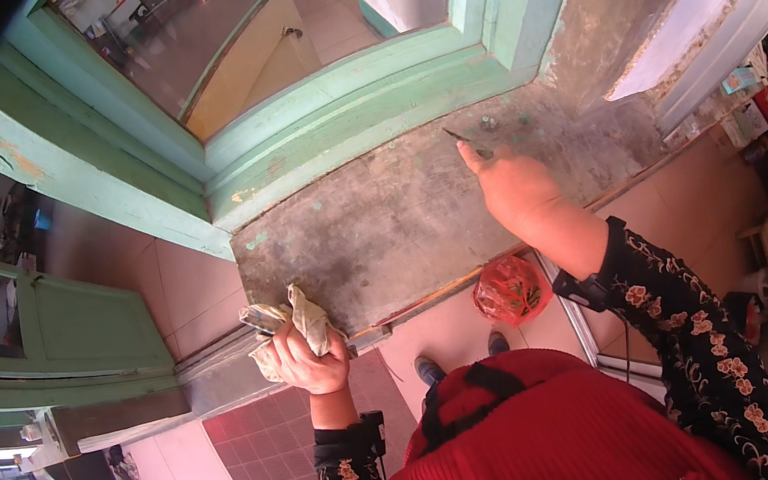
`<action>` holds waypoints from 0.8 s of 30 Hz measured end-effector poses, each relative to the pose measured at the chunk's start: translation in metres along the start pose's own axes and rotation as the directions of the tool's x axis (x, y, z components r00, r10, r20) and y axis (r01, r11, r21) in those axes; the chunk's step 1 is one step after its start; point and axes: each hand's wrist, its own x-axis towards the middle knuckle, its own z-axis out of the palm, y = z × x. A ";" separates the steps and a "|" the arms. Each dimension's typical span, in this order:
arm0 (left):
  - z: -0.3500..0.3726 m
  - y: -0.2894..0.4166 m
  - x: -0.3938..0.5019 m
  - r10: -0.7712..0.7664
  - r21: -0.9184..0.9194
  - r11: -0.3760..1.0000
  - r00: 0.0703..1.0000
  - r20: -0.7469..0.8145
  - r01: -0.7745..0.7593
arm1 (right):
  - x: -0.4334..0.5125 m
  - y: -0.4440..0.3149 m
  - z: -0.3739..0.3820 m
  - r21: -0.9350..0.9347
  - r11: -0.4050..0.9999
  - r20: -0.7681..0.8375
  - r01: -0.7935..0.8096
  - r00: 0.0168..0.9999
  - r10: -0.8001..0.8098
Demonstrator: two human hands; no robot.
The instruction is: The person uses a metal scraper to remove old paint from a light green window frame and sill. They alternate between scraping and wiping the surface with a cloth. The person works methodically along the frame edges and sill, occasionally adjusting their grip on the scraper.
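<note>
My left hand (306, 358) grips a crumpled off-white cloth (309, 314) at the left front corner of a worn concrete windowsill (381, 221). Over the sill's right half, my right hand (517, 188) is closed around a thin, dark, pointed tool (453, 134), possibly a small knife; its handle is mostly hidden by my fingers. The tool's tip points at the base of the green wooden window frame (352, 132), with my index finger stretched along it. Pale green paint spots (256, 240) mark the sill near the frame.
A red plastic bag (510, 291) with green contents is below the sill's front edge. Beyond the window glass stands a door (272, 54). A green door (88, 324) is at left, a reddish mat (310, 440) on the tiled floor. A glass-panelled metal frame (578, 322) lies at right.
</note>
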 end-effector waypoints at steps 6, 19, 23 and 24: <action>0.003 -0.002 -0.002 0.014 0.001 1.000 1.000 -0.017 -0.014 | 0.003 0.005 -0.005 0.009 1.000 0.097 0.020 0.995 -0.021; 0.002 -0.004 -0.002 0.030 0.022 0.999 1.000 -0.001 -0.030 | -0.002 0.017 0.004 0.098 0.989 0.035 0.115 0.992 -0.119; 0.001 -0.003 -0.002 0.024 0.025 0.999 1.000 0.014 -0.025 | 0.006 0.036 -0.002 0.115 0.984 0.049 -0.133 0.991 0.128; 0.001 -0.003 -0.003 0.045 0.043 0.998 0.999 -0.011 -0.045 | 0.002 0.037 -0.001 0.099 0.988 0.045 -0.119 0.992 0.115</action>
